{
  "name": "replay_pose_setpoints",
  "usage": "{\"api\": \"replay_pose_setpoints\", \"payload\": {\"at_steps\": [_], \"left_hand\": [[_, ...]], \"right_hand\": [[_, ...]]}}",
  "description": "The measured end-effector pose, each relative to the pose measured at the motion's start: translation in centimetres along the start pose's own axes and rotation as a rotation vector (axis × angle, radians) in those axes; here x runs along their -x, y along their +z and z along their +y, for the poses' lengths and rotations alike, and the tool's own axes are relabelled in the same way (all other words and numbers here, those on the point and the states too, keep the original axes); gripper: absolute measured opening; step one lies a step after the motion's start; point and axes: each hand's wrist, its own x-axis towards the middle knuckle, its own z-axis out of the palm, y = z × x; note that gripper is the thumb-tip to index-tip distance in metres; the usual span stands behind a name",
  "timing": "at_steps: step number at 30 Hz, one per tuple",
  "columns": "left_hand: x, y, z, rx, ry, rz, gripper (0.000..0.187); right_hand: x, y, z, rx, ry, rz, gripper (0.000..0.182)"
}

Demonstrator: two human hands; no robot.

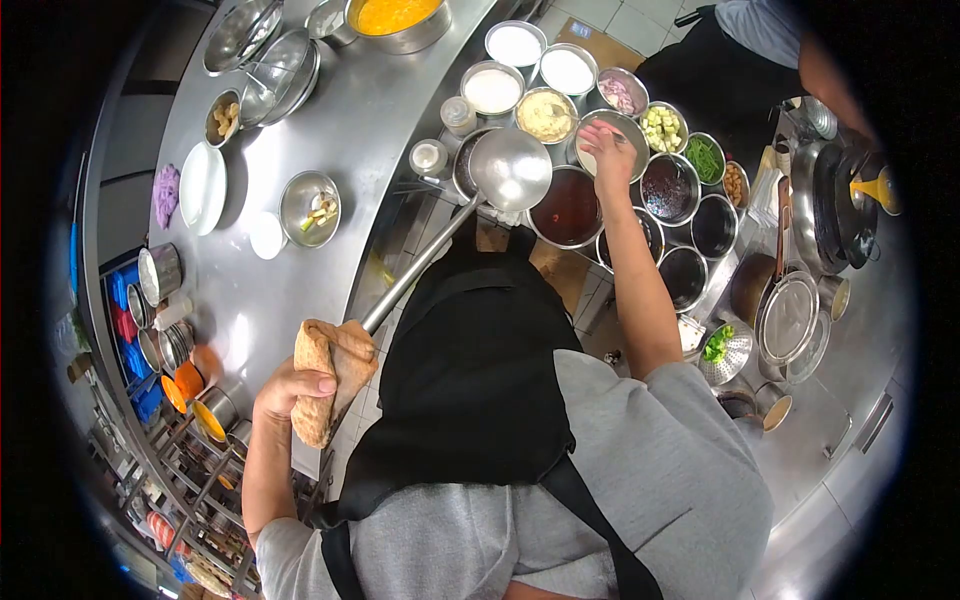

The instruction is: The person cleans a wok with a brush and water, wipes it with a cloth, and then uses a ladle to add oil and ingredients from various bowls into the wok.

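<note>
My left hand (290, 388) is closed around a folded brown cloth (318, 405) wrapped over the handle end of a large metal ladle (512, 168). The ladle reaches away to the upper right, and its round bowl overlaps the near containers. Above a round metal container (626, 126) is my right hand (608, 150), its fingers drawn together. A small thin thing shows at the fingertips, too small to name. Close by stand a pot of dark red sauce (565, 208), a pale yellow paste (546, 116) and diced green vegetable (663, 130).
On the left, a steel counter (375, 110) carries a bowl of scraps (311, 208), a white plate (204, 190) and a pot of orange liquid (398, 22). A wok (826, 205) and a strainer (790, 315) are at right. Another person's dark apron (700, 75) shows at the top.
</note>
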Motion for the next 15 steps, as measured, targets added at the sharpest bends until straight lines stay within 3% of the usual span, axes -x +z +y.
{"api": "replay_pose_setpoints", "payload": {"at_steps": [5,8,11,15], "left_hand": [[-0.1,0.8,0.4,0.006,0.014,0.005,0.083],[-0.7,0.6,0.3,0.034,-0.007,-0.011,0.081],[-0.7,1.4,0.8,0.023,0.008,-0.01,0.08],[-0.6,1.2,0.6,0.015,-0.001,-0.035,0.079]], "right_hand": [[1.8,-1.5,-3.0,-0.184,0.112,0.075,0.028],[3.7,-1.9,-6.5,-0.234,0.181,-0.037,0.029],[4.0,0.0,-8.9,0.126,-0.061,-0.06,0.028],[-1.2,4.9,-7.7,0.207,-0.237,-0.126,0.027]]}}
